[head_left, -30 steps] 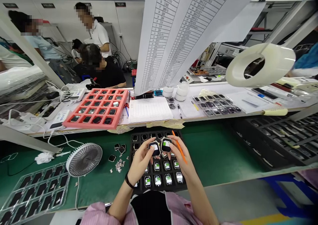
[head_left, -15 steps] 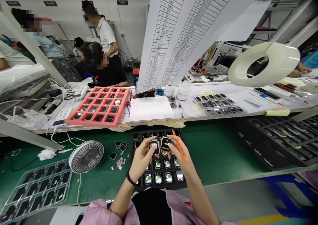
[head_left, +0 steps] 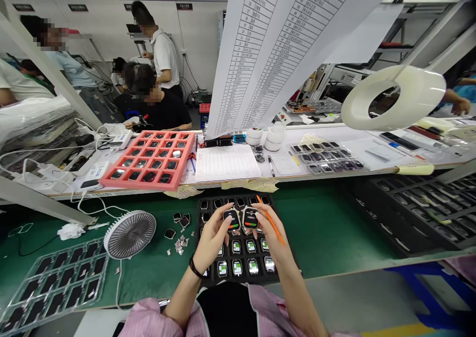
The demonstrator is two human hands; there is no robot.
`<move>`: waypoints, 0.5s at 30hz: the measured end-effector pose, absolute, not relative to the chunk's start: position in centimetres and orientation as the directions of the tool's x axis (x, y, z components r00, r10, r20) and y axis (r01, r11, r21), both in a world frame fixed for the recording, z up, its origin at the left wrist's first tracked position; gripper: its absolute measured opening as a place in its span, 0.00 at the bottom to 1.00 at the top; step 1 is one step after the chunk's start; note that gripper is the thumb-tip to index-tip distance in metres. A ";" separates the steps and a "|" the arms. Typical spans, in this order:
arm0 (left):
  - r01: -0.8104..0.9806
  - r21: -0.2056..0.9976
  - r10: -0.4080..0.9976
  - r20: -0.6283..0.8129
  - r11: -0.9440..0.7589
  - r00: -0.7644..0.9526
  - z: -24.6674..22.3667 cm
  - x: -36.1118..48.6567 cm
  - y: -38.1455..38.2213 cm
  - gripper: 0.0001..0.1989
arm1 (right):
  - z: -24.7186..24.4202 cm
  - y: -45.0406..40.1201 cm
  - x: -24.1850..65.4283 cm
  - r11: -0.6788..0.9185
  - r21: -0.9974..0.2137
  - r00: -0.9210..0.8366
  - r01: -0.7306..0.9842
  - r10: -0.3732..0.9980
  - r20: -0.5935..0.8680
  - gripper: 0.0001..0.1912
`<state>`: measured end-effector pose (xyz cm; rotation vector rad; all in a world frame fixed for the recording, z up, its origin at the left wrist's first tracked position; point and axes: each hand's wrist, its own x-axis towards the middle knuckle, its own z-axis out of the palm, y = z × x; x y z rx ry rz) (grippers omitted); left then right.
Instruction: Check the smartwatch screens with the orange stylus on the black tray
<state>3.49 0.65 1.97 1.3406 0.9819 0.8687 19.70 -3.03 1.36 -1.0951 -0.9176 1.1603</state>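
Note:
My left hand [head_left: 212, 232] grips a smartwatch [head_left: 232, 220], its thumb at the left edge of the lit screen. Beside it, my right hand [head_left: 273, 230] grips a second smartwatch [head_left: 250, 219], also lit, with red and green at the bottom of its dark screen. The two watches are side by side, nearly touching. An orange pen-like stick [head_left: 271, 220] is tucked among the fingers of my right hand. Beneath both hands lies a black tray [head_left: 243, 276] of smartwatches in compartments; several in the front rows show green and white screens, and my hands cover some of the middle ones.
Left of the tray are loose watch pieces [head_left: 182, 220], small scraps [head_left: 181, 245], a round fan [head_left: 130, 234] and a clear tray [head_left: 61, 272]. A pink tray [head_left: 148, 161] and papers [head_left: 227, 163] occupy the shelf. Paper sheets [head_left: 267, 44] and a tape roll [head_left: 394, 99] hang overhead.
The left watch's screen has gone from a lighter picture to a dark one with a coloured bar. My right thumb has shifted off its watch's screen toward the edge.

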 end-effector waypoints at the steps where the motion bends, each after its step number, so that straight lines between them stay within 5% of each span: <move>1: 0.043 0.997 0.928 -0.074 0.062 0.366 2.0 3.5 0.6 0.24 | 1.3 -3.0 19.7 0.051 -0.970 0.181 -0.238 0.983 0.008 0.12; 15: 0.000 0.999 0.912 -0.040 0.044 0.408 1.9 3.3 1.0 0.26 | 1.0 -2.9 20.1 0.032 -0.975 0.151 -0.218 0.989 -0.001 0.15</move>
